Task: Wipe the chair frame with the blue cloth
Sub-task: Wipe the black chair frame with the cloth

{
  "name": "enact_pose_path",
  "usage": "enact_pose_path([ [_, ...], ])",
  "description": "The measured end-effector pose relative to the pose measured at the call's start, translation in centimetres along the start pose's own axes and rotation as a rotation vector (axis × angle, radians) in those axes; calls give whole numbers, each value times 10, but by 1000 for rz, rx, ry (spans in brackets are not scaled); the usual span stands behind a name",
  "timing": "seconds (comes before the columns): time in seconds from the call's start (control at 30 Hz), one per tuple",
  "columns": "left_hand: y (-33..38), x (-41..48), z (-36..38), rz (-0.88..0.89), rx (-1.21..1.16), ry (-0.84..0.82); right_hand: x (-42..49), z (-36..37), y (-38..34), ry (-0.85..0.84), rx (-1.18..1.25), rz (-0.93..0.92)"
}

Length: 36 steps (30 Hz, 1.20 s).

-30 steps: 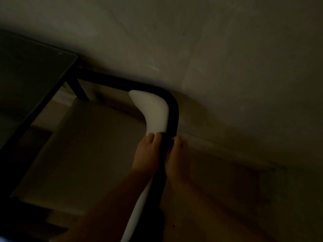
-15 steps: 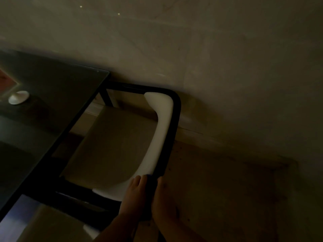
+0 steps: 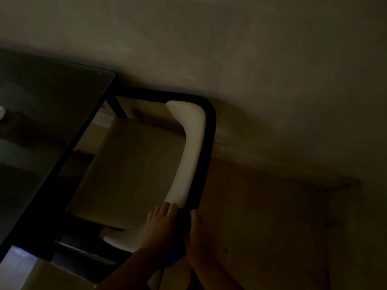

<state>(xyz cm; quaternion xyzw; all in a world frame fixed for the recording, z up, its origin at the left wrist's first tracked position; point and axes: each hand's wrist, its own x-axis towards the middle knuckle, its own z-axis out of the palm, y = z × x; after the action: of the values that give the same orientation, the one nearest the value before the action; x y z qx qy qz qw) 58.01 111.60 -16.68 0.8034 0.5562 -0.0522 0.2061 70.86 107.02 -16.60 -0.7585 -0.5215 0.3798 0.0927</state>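
Observation:
The room is very dim. The chair has a black tubular frame (image 3: 210, 130), a white curved backrest pad (image 3: 191, 147) and a beige seat (image 3: 134, 168). My left hand (image 3: 161, 225) and my right hand (image 3: 201, 237) clasp the frame's back rail from either side, just past the near end of the white pad. A dark bluish patch of the blue cloth (image 3: 170, 259) shows between my wrists, wrapped around the rail; most of it is hidden by my hands and the shadow.
A dark glass table (image 3: 41, 126) with a black edge stands left of the chair, with a small white object (image 3: 1, 113) at the frame's left edge. A plain wall (image 3: 272, 70) runs behind. Bare floor (image 3: 282, 216) lies to the right. Another pale seat (image 3: 52, 275) shows at the bottom left.
Both hands have slid along the back rail toward me, from just below the far rounded corner to the near end of the white pad. The view has shifted with my head.

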Motion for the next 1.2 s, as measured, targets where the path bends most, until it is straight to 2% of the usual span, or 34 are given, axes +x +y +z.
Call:
enact_pose_path([
  [0.13, 10, 46, -9, -38, -95, 98, 44, 0, 2, 184, 41, 18],
  [0.27, 28, 108, -21, -53, -210, 241, 97, -37, -3, 320, 129, -48],
  [0.37, 38, 161, -29, -43, -256, 307, 147, -71, -6, 221, 256, -37],
  [0.53, 53, 233, -45, 7, -307, 405, 217, -111, -11, 259, 474, -33],
  [0.67, 60, 286, -55, -5, -285, 469, 266, -132, -9, 352, 341, -139],
  [0.77, 65, 318, -64, 34, -236, 484, 300, -141, -9, 406, 339, -158],
  [0.87, 67, 348, -75, 73, -161, 482, 325, -147, -9, 417, 386, -116],
  [1.0, 75, 383, -80, 100, -74, 495, 351, -151, -14, 415, 601, 0],
  [1.1, 79, 382, -84, 77, -69, 502, 355, -154, -13, 383, 400, -33],
  [1.2, 80, 375, -89, 78, -161, 408, 336, -176, -13, 482, 268, -62],
])
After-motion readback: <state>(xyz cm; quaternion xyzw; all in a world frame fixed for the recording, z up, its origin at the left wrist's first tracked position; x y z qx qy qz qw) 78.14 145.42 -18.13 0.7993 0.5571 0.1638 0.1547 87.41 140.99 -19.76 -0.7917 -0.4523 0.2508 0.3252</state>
